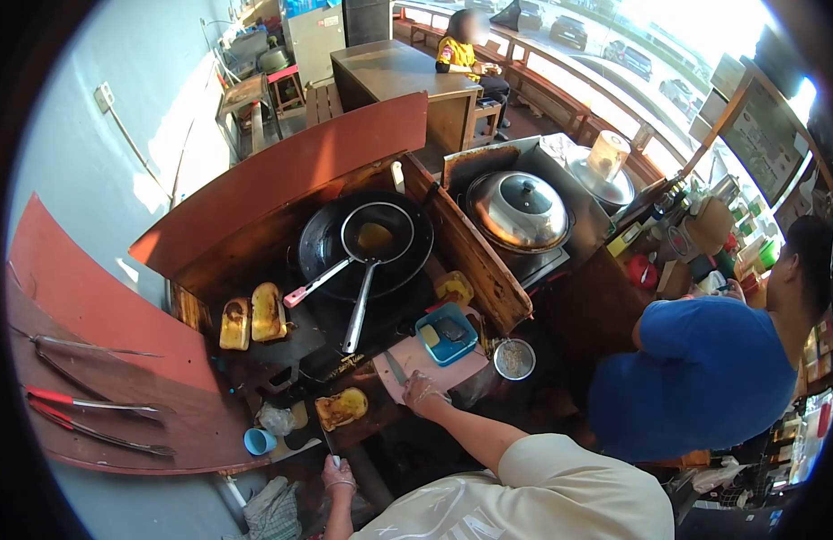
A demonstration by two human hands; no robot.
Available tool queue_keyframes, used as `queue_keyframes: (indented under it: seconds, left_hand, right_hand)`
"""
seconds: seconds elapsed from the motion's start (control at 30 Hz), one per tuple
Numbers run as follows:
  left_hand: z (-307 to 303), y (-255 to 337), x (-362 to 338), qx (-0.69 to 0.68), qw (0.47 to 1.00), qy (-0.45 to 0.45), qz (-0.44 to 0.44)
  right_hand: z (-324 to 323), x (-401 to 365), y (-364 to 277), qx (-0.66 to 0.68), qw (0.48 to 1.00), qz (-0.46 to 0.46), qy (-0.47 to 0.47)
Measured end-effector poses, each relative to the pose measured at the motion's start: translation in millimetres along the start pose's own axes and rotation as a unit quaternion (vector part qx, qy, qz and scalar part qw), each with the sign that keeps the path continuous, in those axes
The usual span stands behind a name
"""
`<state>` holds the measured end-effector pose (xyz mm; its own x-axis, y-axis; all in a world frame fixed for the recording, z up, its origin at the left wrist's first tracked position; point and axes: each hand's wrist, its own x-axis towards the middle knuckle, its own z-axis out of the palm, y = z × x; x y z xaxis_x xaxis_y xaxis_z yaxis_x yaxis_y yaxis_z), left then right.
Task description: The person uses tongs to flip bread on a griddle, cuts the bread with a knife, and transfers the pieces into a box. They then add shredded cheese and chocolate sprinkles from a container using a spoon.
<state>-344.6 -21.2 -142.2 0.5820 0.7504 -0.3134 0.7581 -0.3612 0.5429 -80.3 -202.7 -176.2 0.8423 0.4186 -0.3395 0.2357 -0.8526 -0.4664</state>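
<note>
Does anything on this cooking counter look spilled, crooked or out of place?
Nothing looks spilled or broken. One small oddity: the skimmer lies tilted in the black wok, with its long handle jutting out over the rim toward the pink board.

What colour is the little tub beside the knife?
The tub is blue, seen in the head view.

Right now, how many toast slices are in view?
3 toast slices: two side by side left of the wok, one just beyond the left hand. The yellow piece in the small pan may be another.
</note>
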Motion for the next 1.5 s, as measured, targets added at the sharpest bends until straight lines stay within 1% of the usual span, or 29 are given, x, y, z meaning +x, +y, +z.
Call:
queue_keyframes:
  seconds: [0.1,0.17,0.23,0.33,0.37,0.47,0.53,0.6,0.67,0.73,0.77,0.8,0.83,0.87,0.9,0.93,0.97,1.0,1.03,1.07,1.1,1.13,1.2,1.27,1.3,1.37,1.4,1.43,1.5]
  left_hand:
    - [-1,-7,0,0.001,1.0,0.004,0.016]
    - [0,-9,1,-0.019,1.0,-0.019,-0.002]
    - [4,-15,2,-0.014,1.0,-0.012,0.007]
    - [-1,-23,-4,0.003,1.0,-0.017,0.001]
    - [2,-17,0,0.003,1.0,-0.022,-0.001]
    - [8,-24,4,-0.038,0.999,-0.009,-0.017]
    - [-5,-8,-3,-0.041,0.999,0.0,-0.011]
    - [-7,-4,-4,-0.043,0.999,0.005,-0.004]
    - [-1,-15,-2,-0.047,0.995,0.081,0.037]
    - [-10,-4,-2,-0.063,0.996,0.049,0.027]
    - [-17,2,-4,-0.079,0.997,0.019,0.018]
    - [-5,-12,2,-0.093,0.994,0.04,0.037]
    - [3,-24,7,-0.136,0.988,0.033,0.06]
    - [-7,-13,3,-0.089,0.996,-0.003,-0.003]
    - [-6,-15,2,-0.03,0.999,0.009,-0.004]
    - [-11,-12,-3,-0.032,0.999,0.014,0.028]
    - [-10,-15,-7,-0.06,0.998,0.01,-0.01]
    - [-7,-16,-7,-0.091,0.995,0.01,-0.039]
    - [-12,-7,-13,-0.089,0.994,0.013,-0.055]
    - [-21,9,-18,-0.004,0.999,0.016,-0.037]
    - [-26,18,-21,0.081,0.996,0.014,-0.017]
    - [-23,18,-19,0.083,0.996,0.011,-0.022]
    - [-16,19,-11,0.083,0.992,0.044,0.082]
    - [-10,25,1,0.087,0.989,0.043,0.11]
    - [-8,28,6,0.092,0.985,0.044,0.138]
    - [-3,35,13,0.134,0.984,0.017,0.117]
    - [-1,37,14,0.178,0.979,-0.009,0.097]
    - [-2,41,13,0.175,0.98,-0.008,0.095]
    - [-6,47,10,0.197,0.977,-0.052,0.068]
  right_hand:
    - [-16,-4,0,-0.003,1.0,-0.002,-0.017]
    - [-23,-4,1,-0.001,1.0,-0.001,-0.021]
    - [-21,-5,5,-0.102,0.995,-0.009,-0.008]
    - [9,10,26,-0.158,0.987,-0.023,0.011]
    - [10,13,29,-0.162,0.986,-0.026,0.012]
    - [-16,10,16,-0.088,0.995,0.053,-0.004]
    - [-26,11,13,-0.064,0.996,0.059,0.0]
    - [-32,11,11,-0.039,0.998,0.038,0.014]
    - [-33,8,8,-0.036,0.999,0.031,0.008]
    - [-21,4,8,-0.078,0.985,-0.097,0.117]
    - [-28,-5,-1,-0.059,0.988,-0.116,0.087]
    - [-63,-18,-36,-0.026,0.997,-0.067,-0.007]
    - [-73,-22,-51,-0.066,0.986,-0.154,0.005]
    - [-37,-10,-42,-0.192,0.945,-0.261,0.053]
    - [-24,-2,-47,-0.274,0.902,-0.319,0.092]
    - [-14,5,-58,-0.425,0.837,-0.345,0.018]
    - [-47,-8,-84,-0.478,0.783,-0.398,0.014]
    - [-21,8,-80,-0.465,0.801,-0.379,0.0]
    - [-14,10,-83,-0.211,0.932,-0.293,-0.016]
    - [-10,13,-86,0.057,0.983,-0.173,-0.032]
    - [-4,16,-85,0.058,0.982,-0.173,-0.041]
    - [3,18,-80,0.015,0.978,-0.201,-0.052]
    - [18,23,-76,-0.03,0.971,-0.229,-0.063]
    - [34,25,-76,0.035,0.991,-0.122,-0.042]
    - [50,29,-68,0.034,0.991,-0.12,-0.044]
    - [77,38,-52,0.115,0.991,-0.063,-0.041]
    - [72,33,-55,0.112,0.991,-0.063,-0.042]
    - [62,27,-61,0.112,0.992,-0.055,-0.031]
    - [46,22,-70,0.111,0.992,-0.047,-0.022]
